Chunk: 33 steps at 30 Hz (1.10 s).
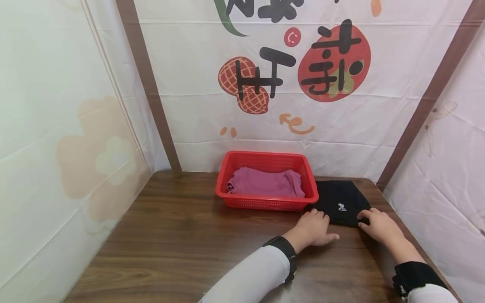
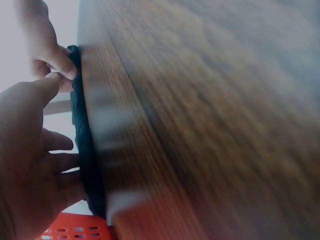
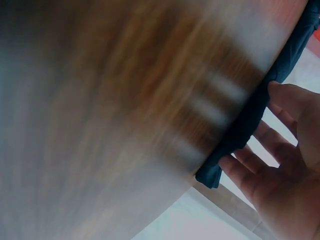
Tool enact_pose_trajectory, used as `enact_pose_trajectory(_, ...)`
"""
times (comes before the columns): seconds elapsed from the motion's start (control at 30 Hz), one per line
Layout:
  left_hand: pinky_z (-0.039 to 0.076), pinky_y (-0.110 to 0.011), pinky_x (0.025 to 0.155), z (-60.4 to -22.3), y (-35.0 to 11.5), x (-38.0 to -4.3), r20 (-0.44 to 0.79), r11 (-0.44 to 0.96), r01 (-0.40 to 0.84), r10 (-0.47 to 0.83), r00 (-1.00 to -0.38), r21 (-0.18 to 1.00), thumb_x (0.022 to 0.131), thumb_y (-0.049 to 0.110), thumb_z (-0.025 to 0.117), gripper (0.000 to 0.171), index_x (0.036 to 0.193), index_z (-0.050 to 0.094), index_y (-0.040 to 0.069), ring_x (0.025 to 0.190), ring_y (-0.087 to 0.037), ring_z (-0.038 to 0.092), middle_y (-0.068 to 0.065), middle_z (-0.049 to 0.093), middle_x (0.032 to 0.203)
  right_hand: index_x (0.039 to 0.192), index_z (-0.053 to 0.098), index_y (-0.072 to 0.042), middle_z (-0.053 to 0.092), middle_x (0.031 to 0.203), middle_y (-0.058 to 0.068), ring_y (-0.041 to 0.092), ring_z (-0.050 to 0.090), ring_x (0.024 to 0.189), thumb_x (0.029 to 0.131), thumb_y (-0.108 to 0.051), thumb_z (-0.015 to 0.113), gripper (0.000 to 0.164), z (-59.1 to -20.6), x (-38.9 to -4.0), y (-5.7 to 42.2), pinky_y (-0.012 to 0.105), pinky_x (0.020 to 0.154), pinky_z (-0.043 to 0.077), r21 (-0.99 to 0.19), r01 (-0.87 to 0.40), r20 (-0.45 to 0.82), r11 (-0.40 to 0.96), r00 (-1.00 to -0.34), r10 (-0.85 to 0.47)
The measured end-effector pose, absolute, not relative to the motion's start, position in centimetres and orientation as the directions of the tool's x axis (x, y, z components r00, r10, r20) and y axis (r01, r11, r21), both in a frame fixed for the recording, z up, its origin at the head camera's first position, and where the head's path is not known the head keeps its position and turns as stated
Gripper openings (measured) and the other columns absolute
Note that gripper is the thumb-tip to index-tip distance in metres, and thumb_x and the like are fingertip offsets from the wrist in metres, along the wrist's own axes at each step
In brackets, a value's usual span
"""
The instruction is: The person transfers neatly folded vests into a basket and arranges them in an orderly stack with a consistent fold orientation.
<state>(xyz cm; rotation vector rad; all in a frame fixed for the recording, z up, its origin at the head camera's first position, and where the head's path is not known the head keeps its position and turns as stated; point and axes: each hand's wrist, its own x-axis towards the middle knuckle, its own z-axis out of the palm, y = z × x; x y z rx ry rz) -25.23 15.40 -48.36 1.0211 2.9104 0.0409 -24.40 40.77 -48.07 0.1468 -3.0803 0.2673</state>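
Under L+R fingers (image 3: 241, 173), blk cloth (image 1: 333, 197)

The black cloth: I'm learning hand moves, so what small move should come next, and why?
Probably firm up a pinch on the near side of the black cloth: it lies on the table, and the left grip and right grip touch it towards opposite ends of that side.

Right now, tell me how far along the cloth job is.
Seems done: the pink cloth lies folded in the red basket. In hand: the black cloth, flat on the table beside it, with the left hand and right hand at its near edge. Remaining, probably: putting that into the basket, since it lies outside.
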Motion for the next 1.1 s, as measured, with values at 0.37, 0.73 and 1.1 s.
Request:
enact_pose_trajectory(0.37,0.044,-0.028,0.105,-47.6,15.4,-23.7,-0.067,0.745,0.667,0.666,-0.743,0.02,0.095,0.07,0.051,0.055,0.128,0.067,0.029,0.12,-0.009,0.05,0.012,0.061,0.133,0.102,0.071,-0.012,0.063,0.105,0.02,0.051,0.06,0.098,0.087,-0.022,0.077,0.019,-47.9,-22.4,41.8,0.066,0.081,0.047,-0.156,-0.098,0.022,0.983,-0.995,-0.096)
enact_pose_trajectory(0.73,0.047,-0.028,0.101,-46.8,15.2,-21.6,-0.111,0.699,0.715,0.712,-0.694,0.01,0.095,0.066,0.055,0.048,0.122,0.072,0.031,0.123,-0.008,0.051,0.014,0.058,0.139,0.098,0.071,-0.016,0.064,0.102,0.016,0.051,0.061,0.095,0.084,-0.024,0.08,0.018,-48.0,-20.2,42.7,0.065,0.079,0.047,-0.169,-0.121,0.003,0.978,-0.992,-0.122)
enact_pose_trajectory(1.1,0.05,-0.028,0.092,-45.8,14.5,-19.5,-0.171,0.651,0.759,0.752,-0.637,0.036,0.095,0.067,0.056,0.043,0.106,0.076,0.031,0.114,-0.009,0.051,0.013,0.06,0.13,0.094,0.068,-0.021,0.064,0.1,0.01,0.045,0.065,0.091,0.081,-0.024,0.083,0.02,-47.5,-18.1,42.3,0.062,0.074,0.05,-0.16,-0.152,-0.042,0.975,-0.986,-0.16)
